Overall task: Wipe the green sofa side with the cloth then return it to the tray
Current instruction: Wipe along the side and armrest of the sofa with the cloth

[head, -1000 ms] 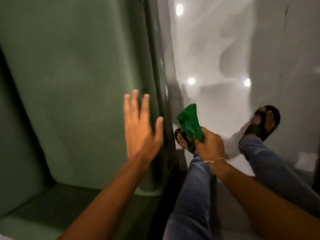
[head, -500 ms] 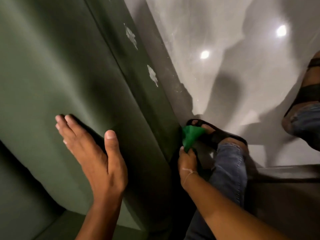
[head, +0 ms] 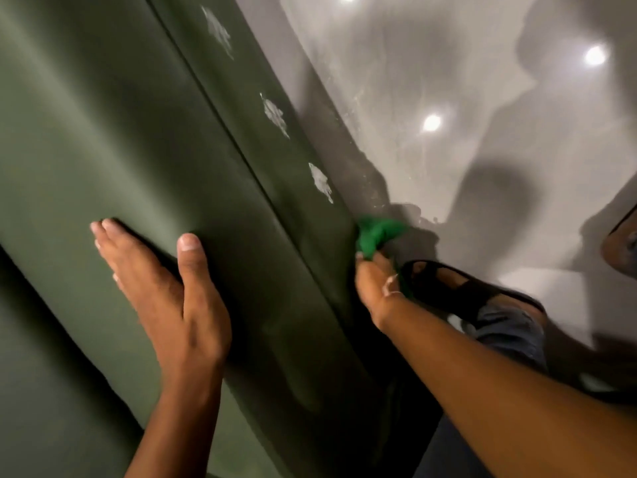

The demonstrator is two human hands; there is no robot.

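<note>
The green sofa's outer side panel (head: 275, 188) runs diagonally from the top middle down to the bottom, past a seam from the padded arm (head: 103, 132). Three whitish smudges (head: 320, 182) mark the panel. My right hand (head: 374, 282) grips a bunched bright green cloth (head: 374, 234) and presses it against the panel's lower edge, just below the lowest smudge. My left hand (head: 165, 291) lies flat on the padded arm, fingers spread, holding nothing. No tray is in view.
A glossy grey floor (head: 448, 81) with reflected ceiling lights fills the right. My foot in a black sandal (head: 458, 288) and jeans leg stand close under the right hand. Another foot (head: 620, 246) shows at the right edge.
The view has swung along the sofa side, showing a third smudge. My right hand has carried the cloth up against the panel's lower edge. My left hand stays flat on the arm.
</note>
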